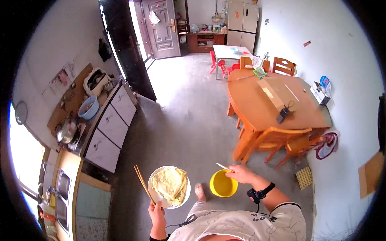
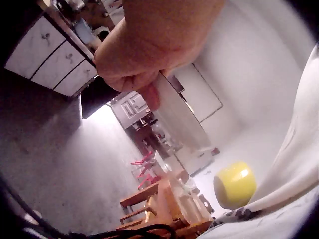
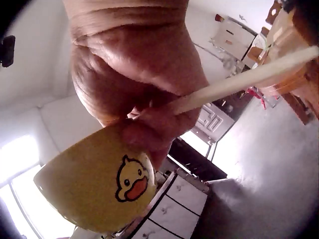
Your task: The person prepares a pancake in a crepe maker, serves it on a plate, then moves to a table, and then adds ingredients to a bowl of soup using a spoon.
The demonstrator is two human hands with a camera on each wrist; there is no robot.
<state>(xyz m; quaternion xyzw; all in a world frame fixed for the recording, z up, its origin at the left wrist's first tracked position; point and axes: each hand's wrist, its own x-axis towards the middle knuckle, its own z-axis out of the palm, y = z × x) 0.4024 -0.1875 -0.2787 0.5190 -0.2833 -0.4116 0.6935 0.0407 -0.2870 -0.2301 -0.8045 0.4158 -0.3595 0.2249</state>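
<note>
The left hand (image 1: pixel 157 213) grips the near edge of a white plate (image 1: pixel 155 194) and a pair of wooden chopsticks (image 1: pixel 143 184) that stick out at the plate's left. Pale yellow, flat pieces of food (image 1: pixel 169 182) cover much of the plate. In the right hand (image 1: pixel 241 175) is the rim of a yellow bowl (image 1: pixel 217 188), pinched along with a pale stick-like handle (image 1: pixel 222 166); what it belongs to is hidden. A duck face (image 3: pixel 132 182) shows on the bowl's side in the right wrist view. The left wrist view shows the plate (image 2: pixel 179 119) edge-on beneath the fingers.
An orange wooden table (image 1: pixel 277 100) with chairs, a flat box (image 1: pixel 270 94) and a black device (image 1: pixel 283 115) stands ahead right. Along the left run a counter with a blue basin (image 1: pixel 89 107) and a sink (image 1: pixel 63 185). Farther off are a white table (image 1: pixel 225 51), a fridge and a door.
</note>
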